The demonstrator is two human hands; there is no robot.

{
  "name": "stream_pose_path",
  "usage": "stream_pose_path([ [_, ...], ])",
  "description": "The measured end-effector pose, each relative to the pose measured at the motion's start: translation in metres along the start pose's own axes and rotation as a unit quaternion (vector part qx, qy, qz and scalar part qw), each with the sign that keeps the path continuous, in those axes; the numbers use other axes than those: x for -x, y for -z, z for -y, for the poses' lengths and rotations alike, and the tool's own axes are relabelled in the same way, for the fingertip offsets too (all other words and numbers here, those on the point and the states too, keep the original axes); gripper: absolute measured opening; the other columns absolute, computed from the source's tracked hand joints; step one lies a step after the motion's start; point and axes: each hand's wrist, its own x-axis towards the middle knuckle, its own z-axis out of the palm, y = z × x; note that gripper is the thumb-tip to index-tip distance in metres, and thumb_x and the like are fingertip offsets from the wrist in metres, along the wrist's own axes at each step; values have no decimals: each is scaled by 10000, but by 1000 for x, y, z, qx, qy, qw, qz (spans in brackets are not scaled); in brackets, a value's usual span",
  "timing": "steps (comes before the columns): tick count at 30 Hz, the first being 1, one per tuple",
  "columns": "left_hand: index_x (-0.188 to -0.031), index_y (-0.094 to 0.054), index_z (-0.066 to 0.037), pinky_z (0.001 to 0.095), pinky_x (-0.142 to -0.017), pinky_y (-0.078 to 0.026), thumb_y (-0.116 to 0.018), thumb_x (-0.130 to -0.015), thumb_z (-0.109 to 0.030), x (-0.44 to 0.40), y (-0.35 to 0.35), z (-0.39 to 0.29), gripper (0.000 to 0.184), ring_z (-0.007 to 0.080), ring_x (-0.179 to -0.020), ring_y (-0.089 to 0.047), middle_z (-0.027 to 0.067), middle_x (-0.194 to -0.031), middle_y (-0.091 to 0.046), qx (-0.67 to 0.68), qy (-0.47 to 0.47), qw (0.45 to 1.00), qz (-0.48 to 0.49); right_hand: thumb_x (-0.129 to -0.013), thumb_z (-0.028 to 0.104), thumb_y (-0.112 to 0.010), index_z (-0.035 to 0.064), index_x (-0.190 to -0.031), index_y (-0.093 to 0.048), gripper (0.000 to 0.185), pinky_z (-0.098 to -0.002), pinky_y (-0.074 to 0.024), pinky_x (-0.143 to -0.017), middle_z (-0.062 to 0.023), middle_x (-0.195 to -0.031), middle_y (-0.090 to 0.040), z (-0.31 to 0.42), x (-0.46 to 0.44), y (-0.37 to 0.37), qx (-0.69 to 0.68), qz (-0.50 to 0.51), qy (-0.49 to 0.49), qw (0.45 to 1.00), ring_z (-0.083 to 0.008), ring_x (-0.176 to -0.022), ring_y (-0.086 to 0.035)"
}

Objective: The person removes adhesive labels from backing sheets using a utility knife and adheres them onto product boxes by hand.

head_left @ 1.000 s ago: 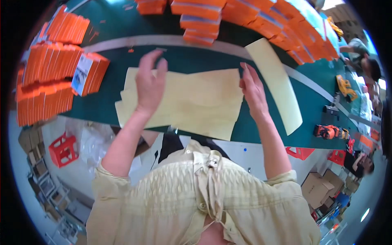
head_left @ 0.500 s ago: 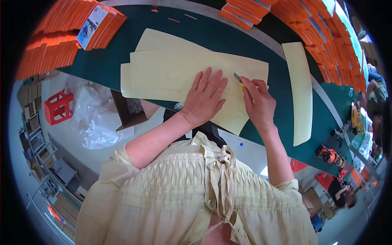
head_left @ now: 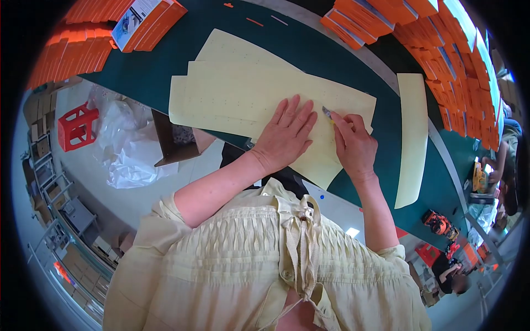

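Observation:
Several pale yellow sheets (head_left: 232, 94) lie overlapped on the dark green table (head_left: 221, 16), some turned at an angle, with rows of small marks on them. My left hand (head_left: 287, 135) rests flat on the sheets with its fingers spread. To its right, my right hand (head_left: 356, 146) is closed around a utility knife (head_left: 327, 112), whose blade points up and left over the top sheet. Whether the blade tip touches the sheet I cannot tell. A separate narrow yellow strip (head_left: 412, 140) lies on the table to the right of my right hand.
Orange boxes (head_left: 146, 27) are stacked at the far left, and more orange boxes (head_left: 441, 66) along the far right. Left of the table are a red plastic stool (head_left: 78, 127), clear plastic bags (head_left: 135, 157) and an open cardboard box (head_left: 168, 140). Other people are at the right.
The view has shifted slightly, so the table and boxes sit differently in it. Both hands keep nearly the same place on the sheets, and the knife remains in my right hand.

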Motion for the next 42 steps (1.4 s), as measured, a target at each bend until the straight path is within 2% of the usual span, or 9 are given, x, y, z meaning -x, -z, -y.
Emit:
stream_pose_path([
  [19,-1391,-449,-16,528,-1179,-184,-640,-868,-285,-2,8,-1,618,428,-1429,-233,184,-1524,-308,8,7,999,42,-887,90,-606,272,-1261,-626,417,-330,-523,-559,-30,-914,-558,3,-19,10,56,112,15,992,-173,-730,-653],
  [22,-1378,-463,-8,527,-1176,-189,-640,-866,-292,-4,12,-1,612,428,-1425,-241,189,-1518,-317,24,9,998,49,-910,79,-574,260,-1284,-615,418,-338,-508,-584,-51,-903,-559,13,-27,23,-50,102,-78,991,-195,-726,-643],
  [26,-1369,-471,5,523,-1174,-191,-643,-860,-291,-5,18,-2,613,440,-1419,-250,207,-1493,-358,27,6,998,60,-934,58,-541,236,-1320,-594,428,-335,-483,-609,-71,-878,-544,46,-55,43,-188,-9,-39,981,-218,-711,-613],
  [30,-1158,-591,-3,479,-1101,-315,-640,-846,-273,-3,21,22,415,384,-1286,-429,191,-1335,-496,164,-40,985,-27,-939,5,-527,198,-1330,-590,441,-319,-467,-633,-90,-876,-525,105,-89,51,-240,-47,26,969,-221,-729,-575],
  [31,-1029,-612,-17,431,-964,-445,-647,-820,-191,0,38,30,274,330,-1092,-574,157,-1141,-599,221,-25,969,-104,-946,-8,-513,179,-1337,-585,439,-303,-456,-646,-101,-881,-524,123,-98,55,-246,-33,23,969,-214,-741,-563],
  [34,-996,-625,-12,398,-813,-521,-616,-851,-115,40,100,70,178,320,-909,-647,140,-979,-659,286,161,929,-172,-931,-16,-529,193,-1340,-580,462,-308,-450,-611,-85,-871,-515,164,-126,47,-242,-29,68,968,-209,-709,-557],
  [36,-975,-632,-12,384,-702,-537,-569,-903,-74,64,133,115,114,337,-764,-661,136,-857,-675,184,214,888,-363,-900,-9,-559,232,-1334,-579,497,-356,-461,-567,-65,-856,-504,194,-145,41,-231,-21,88,969,-228,-701,-582],
  [38,-1109,-602,-9,278,-691,-498,-541,-991,-160,80,174,163,201,133,-745,-597,71,-895,-648,271,348,785,-435,-889,-5,-562,217,-1326,-577,490,-374,-458,-559,-67,-847,-507,226,-168,34,-228,-20,100,968,-245,-689,-584],
  [42,-1246,-498,17,285,-637,-501,-622,-953,-247,71,218,250,414,153,-665,-617,86,-816,-636,274,392,753,-452,-894,30,-566,188,-1310,-572,444,-405,-474,-568,-88,-875,-537,280,-214,12,-214,-30,121,969,-286,-673,-604],
])
